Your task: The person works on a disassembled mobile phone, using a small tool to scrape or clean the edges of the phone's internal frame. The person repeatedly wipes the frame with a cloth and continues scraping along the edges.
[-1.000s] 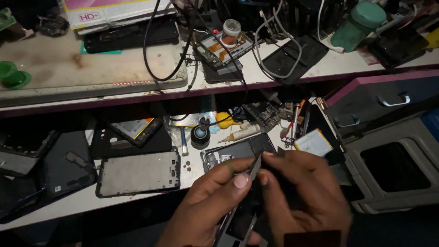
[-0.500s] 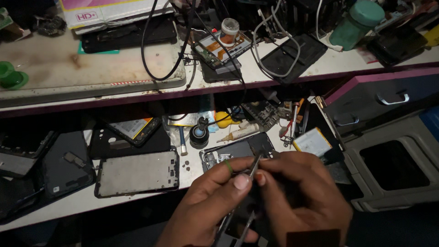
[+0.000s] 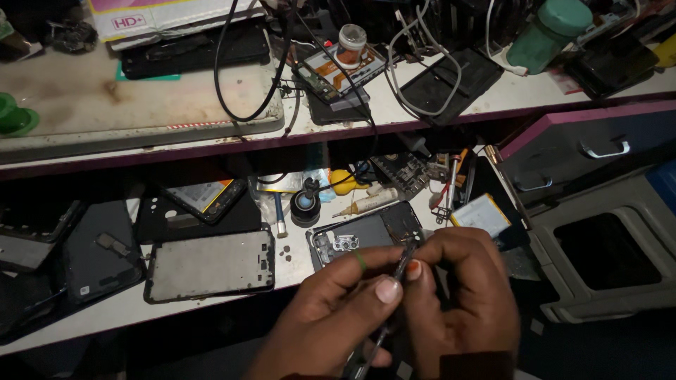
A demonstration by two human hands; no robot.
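Both hands meet at the near edge of the lower bench [image 3: 211, 309], over an opened phone [image 3: 370, 236] that lies face down with its back cover off. The left hand [image 3: 338, 309] and the right hand [image 3: 458, 302] hold a slim dark tool [image 3: 398, 271] between them: the left thumb and forefinger are pinched together on its shaft, and the right fingers [image 3: 415, 269] are closed on it from the other side. The tool's upper end points toward the phone's near right corner; whether it touches the phone cannot be told. Just left of the phone lies a bare phone frame [image 3: 210, 265], with a few tiny loose parts between the two. Farther left are dark back covers [image 3: 91, 253]. Beyond the phone stand a small round black pot [image 3: 306, 204] and a yellowish tube [image 3: 370, 203]. On the upper shelf [image 3: 141, 105] rest another opened phone [image 3: 338, 74] and looping cables [image 3: 246, 70].
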